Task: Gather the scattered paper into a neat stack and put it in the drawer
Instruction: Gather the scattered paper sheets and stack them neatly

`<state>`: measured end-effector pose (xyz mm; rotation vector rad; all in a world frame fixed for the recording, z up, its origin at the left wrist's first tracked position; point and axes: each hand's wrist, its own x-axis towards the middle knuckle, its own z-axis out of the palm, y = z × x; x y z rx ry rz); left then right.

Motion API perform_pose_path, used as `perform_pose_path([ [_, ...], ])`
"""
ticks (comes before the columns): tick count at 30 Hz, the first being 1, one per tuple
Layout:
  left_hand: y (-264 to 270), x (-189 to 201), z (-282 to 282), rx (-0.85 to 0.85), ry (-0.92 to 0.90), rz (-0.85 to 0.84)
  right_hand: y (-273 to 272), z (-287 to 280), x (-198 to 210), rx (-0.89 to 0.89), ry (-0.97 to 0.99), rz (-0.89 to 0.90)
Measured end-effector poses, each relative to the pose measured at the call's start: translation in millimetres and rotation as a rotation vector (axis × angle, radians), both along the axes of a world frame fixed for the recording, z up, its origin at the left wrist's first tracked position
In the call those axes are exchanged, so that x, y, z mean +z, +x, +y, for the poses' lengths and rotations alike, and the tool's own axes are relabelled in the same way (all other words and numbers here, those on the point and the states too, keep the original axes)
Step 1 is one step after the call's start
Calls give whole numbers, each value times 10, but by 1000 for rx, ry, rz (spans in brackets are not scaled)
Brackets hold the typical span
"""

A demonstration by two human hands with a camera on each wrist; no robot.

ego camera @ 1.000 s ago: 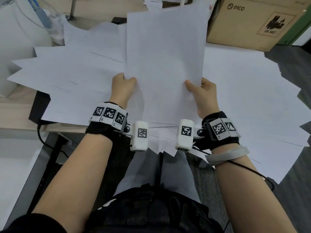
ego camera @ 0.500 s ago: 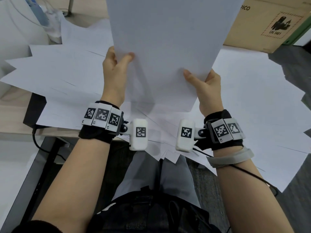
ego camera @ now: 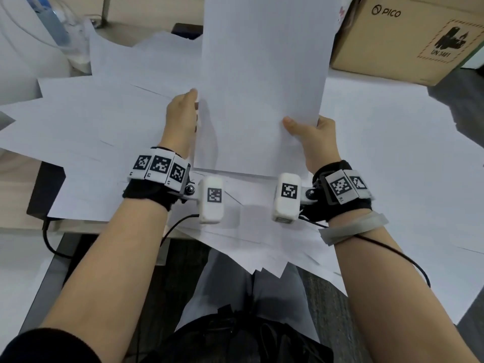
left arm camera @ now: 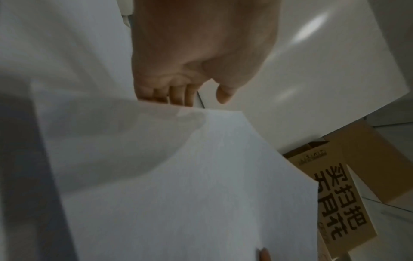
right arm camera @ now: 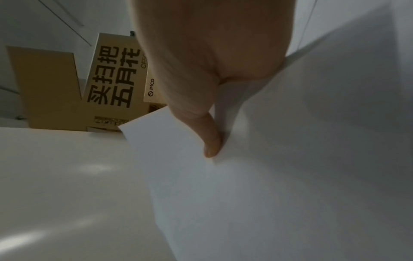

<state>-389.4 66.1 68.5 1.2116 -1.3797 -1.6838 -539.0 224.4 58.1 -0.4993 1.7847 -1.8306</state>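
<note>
Now paper stack (ego camera: 262,74) between hands: right hand (ego camera: 314,142) pinches one edge, left hand (ego camera: 180,119) flat against other.

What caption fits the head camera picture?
Left hand steadies and right hand pinches a white paper stack above scattered white sheets.

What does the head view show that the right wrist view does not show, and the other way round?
Only the head view: the left hand at the left edge of the held stack, the scattered sheets spread below it, and the marker wristbands on both wrists.
Only the right wrist view: large black characters printed on one side of the cardboard box, and, close up, the thumb lying flat on the front sheet.
Both: the right hand pinching the stack's right edge, the stack itself, and the box with its PICO logo.
</note>
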Motion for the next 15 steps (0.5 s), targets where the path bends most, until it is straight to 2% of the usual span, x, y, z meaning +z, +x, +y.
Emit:
perform_pose_path([
  [3, -36, -83, -239, 117, -2, -44, -122, -130, -49, -53, 73, -11],
  [7, -90, -176, -468, 160, 19, -139, -273, -273, -133, -127, 186, -31],
  [15, -178, -206, -692, 231, 157, -43, -500, -414, -315, -148, 474, -19],
])
